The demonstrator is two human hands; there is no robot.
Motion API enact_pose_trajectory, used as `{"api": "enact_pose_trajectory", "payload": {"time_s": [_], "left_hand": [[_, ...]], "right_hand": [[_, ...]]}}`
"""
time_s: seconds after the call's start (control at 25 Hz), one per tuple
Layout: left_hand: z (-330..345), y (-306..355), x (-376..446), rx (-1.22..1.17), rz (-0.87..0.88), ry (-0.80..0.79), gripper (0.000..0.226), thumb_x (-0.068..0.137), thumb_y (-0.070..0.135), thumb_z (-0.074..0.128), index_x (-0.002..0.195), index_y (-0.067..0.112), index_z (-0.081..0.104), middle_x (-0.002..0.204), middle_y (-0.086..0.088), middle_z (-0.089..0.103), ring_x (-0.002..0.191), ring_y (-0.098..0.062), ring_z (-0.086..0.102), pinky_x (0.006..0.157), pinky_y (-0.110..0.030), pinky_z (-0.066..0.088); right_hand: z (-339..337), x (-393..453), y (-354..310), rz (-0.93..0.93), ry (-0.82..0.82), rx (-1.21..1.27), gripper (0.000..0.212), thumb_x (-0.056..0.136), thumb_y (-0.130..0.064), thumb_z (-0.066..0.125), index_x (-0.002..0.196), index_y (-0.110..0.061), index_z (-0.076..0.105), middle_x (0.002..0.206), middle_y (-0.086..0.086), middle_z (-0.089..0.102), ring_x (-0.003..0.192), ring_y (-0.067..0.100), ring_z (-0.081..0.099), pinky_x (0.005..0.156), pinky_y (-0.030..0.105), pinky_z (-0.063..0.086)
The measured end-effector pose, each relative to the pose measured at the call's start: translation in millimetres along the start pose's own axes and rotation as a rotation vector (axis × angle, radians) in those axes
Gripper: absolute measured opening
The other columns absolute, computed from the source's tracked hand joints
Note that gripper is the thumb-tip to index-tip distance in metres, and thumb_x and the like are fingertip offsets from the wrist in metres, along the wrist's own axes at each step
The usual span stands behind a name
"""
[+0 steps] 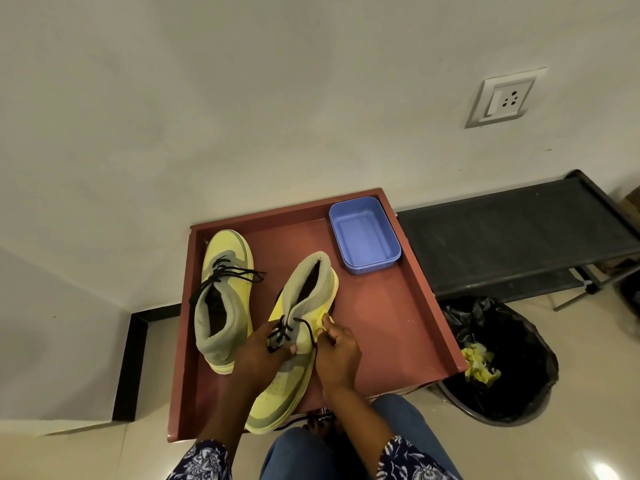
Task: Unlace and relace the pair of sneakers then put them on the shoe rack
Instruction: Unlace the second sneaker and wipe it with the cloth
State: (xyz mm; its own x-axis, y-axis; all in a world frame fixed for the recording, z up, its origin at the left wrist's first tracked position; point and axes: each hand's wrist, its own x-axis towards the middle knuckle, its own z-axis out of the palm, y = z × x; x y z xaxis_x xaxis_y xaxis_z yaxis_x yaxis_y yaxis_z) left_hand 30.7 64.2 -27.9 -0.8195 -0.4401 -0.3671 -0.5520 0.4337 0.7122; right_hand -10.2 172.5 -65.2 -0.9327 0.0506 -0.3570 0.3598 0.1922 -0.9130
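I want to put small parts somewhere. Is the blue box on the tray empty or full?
Empty. The blue box stands open on the red tray, and its bare bottom shows with nothing inside.

Red tray (408, 317) w/ 2 sneakers (225, 299), blue tub (363, 233)
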Motion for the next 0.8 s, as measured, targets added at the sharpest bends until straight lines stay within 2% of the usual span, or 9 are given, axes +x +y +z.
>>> {"api": "enact_pose_trajectory", "payload": {"time_s": [0.16, 0.28, 0.56, 0.68, 0.8], "left_hand": [[1, -4, 2, 0.008, 0.016, -0.010, 0.050, 0.079, 0.019, 0.070, 0.126, 0.018, 0.051, 0.105, 0.005, 0.059, 0.095, -0.014, 0.055, 0.079, -0.023, 0.040], [2, -7, 4, 0.014, 0.027, -0.009, 0.050, 0.079, 0.018, 0.070, 0.126, 0.017, 0.052, 0.112, -0.001, 0.062, 0.096, -0.014, 0.055, 0.081, -0.024, 0.041], [4, -10, 7, -0.003, 0.026, 0.000, 0.047, 0.079, 0.015, 0.070, 0.123, 0.018, 0.054, 0.107, 0.000, 0.062, 0.096, -0.016, 0.057, 0.080, -0.026, 0.043], [5, -11, 7, 0.019, 0.043, 0.013, 0.046, 0.079, 0.015, 0.070, 0.122, 0.018, 0.055, 0.103, 0.003, 0.061, 0.093, -0.016, 0.056, 0.079, -0.026, 0.043], [5, -13, 8, 0.044, 0.045, 0.014, 0.043, 0.079, 0.018, 0.070, 0.120, 0.018, 0.056, 0.102, 0.002, 0.062, 0.095, -0.020, 0.059, 0.082, -0.034, 0.049]], "right_hand": [[-1, 24, -14, 0.023, 0.037, -0.006, 0.031, 0.087, 0.000, 0.055, 0.116, -0.008, 0.064, 0.109, 0.013, 0.068, 0.096, 0.024, 0.061, 0.083, 0.027, 0.046], [-5, 45, -33, 0.025, 0.041, -0.096, 0.030, 0.088, -0.002, 0.052, 0.114, -0.008, 0.066, 0.111, 0.013, 0.068, 0.099, 0.028, 0.061, 0.080, 0.028, 0.045], [-3, 71, -60, -0.133, -0.041, -0.415, 0.033, 0.089, -0.001, 0.042, 0.111, -0.006, 0.067, 0.111, 0.021, 0.065, 0.105, 0.039, 0.056, 0.085, 0.035, 0.042], [-2, 52, -53, -0.151, -0.032, -0.460, 0.037, 0.092, -0.002, 0.040, 0.124, -0.008, 0.058, 0.114, 0.020, 0.058, 0.108, 0.036, 0.053, 0.089, 0.033, 0.040], [1, 25, -41, -0.144, -0.034, -0.419, 0.043, 0.093, -0.001, 0.043, 0.133, -0.013, 0.050, 0.118, 0.016, 0.053, 0.109, 0.030, 0.052, 0.092, 0.029, 0.039]]}}
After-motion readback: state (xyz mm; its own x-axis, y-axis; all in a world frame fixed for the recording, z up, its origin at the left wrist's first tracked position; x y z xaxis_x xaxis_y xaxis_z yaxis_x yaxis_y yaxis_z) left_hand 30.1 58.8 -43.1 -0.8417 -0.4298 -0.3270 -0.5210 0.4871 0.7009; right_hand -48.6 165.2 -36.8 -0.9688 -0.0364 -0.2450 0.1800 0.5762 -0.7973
